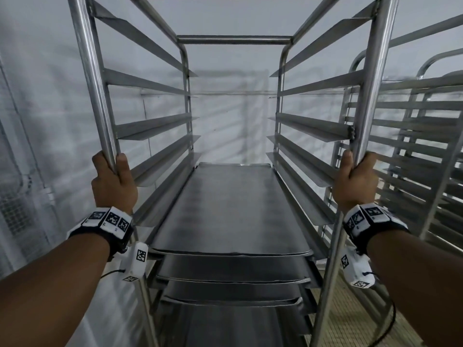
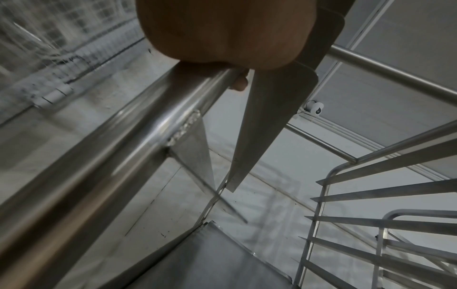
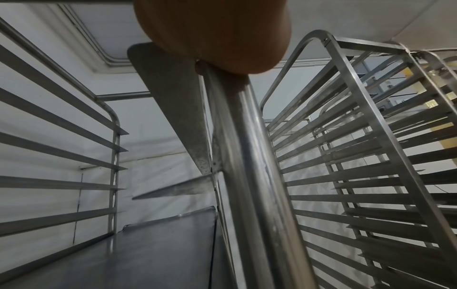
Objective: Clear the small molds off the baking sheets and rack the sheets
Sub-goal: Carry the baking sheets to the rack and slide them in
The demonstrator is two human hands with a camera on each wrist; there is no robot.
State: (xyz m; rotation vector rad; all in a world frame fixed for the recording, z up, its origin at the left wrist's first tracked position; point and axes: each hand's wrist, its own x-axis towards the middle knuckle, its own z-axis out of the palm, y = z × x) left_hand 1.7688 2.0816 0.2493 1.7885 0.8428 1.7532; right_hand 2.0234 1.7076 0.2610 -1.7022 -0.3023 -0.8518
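Both hands grip the tall tubular steel rack (image 1: 235, 40) by its front uprights: the left hand (image 1: 114, 182) has its fingers (image 1: 122, 162) curled round the left post, the right hand (image 1: 355, 182) its fingers (image 1: 368, 160) wrapped round the right post. Several flat dark metal baking sheets (image 1: 230, 209) lie stacked on the rack's lower runners, between the two hands and below them. Just beside the rack's right post stands a second slatted steel rack (image 1: 423, 136).

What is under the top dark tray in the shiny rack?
Under the top tray more dark trays sit stacked on lower rails. Only their front edges show; anything lying on them is covered.
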